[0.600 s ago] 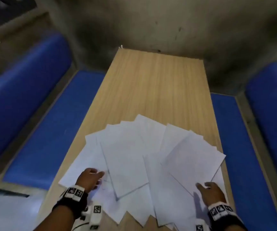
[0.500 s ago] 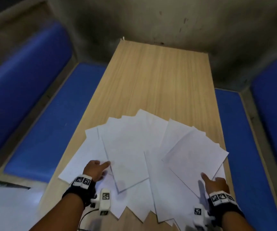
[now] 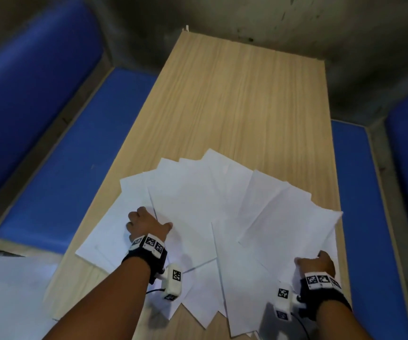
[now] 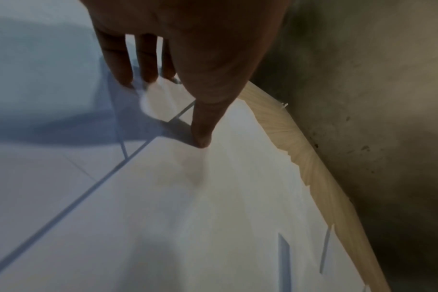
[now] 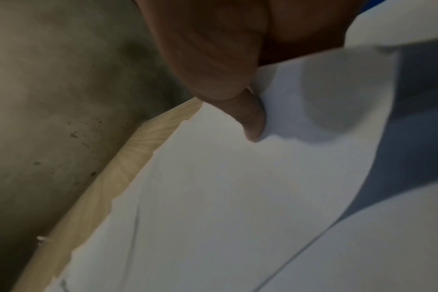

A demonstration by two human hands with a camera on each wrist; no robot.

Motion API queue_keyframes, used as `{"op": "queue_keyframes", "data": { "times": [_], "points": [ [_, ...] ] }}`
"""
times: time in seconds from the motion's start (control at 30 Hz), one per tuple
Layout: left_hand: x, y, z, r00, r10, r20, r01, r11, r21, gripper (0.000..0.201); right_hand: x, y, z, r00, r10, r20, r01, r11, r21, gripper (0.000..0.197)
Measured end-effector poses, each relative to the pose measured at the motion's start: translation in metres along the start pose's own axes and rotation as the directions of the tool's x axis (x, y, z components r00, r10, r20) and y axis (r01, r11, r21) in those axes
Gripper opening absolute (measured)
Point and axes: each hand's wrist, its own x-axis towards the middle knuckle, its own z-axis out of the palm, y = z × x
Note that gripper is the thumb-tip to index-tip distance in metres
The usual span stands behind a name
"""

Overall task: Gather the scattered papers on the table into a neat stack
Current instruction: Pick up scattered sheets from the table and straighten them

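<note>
Several white paper sheets (image 3: 198, 212) lie fanned and overlapping on the near half of a wooden table (image 3: 234, 94). My left hand (image 3: 149, 222) rests on the left part of the fan. In the left wrist view its fingertips (image 4: 128, 79) touch a lower sheet and its thumb (image 4: 200, 134) presses the edge of an upper sheet (image 4: 188, 217). My right hand (image 3: 314, 265) is at the fan's right edge, near the table's side. There the thumb (image 5: 248, 118) pinches a sheet (image 5: 238, 187) that curls up over the hidden fingers.
Blue padded benches run along the left (image 3: 63, 168) and right (image 3: 364, 217) of the table. A grey concrete wall (image 3: 247, 15) closes off the far end. Some sheet corners overhang the table's near edge (image 3: 205, 325).
My left hand has slid forward and right onto the sheets. My right hand has curled from a pointing finger into a pinch on the right sheet's edge, lifting it slightly.
</note>
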Motion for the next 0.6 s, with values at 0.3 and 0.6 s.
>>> {"op": "queue_keyframes", "data": {
  "times": [0.3,0.6],
  "points": [
    [0.026,-0.002,0.006,0.991,0.088,0.096,-0.071,0.983,-0.167,0.056,-0.015,0.007,-0.027,0.947,-0.222,0.234,0.247,0.965,-0.084,0.014],
    [0.027,0.01,-0.007,0.988,0.149,0.03,-0.151,0.985,0.083,0.048,-0.034,0.023,0.007,0.947,-0.188,0.26,0.288,0.855,-0.431,0.066]
  ]
}}
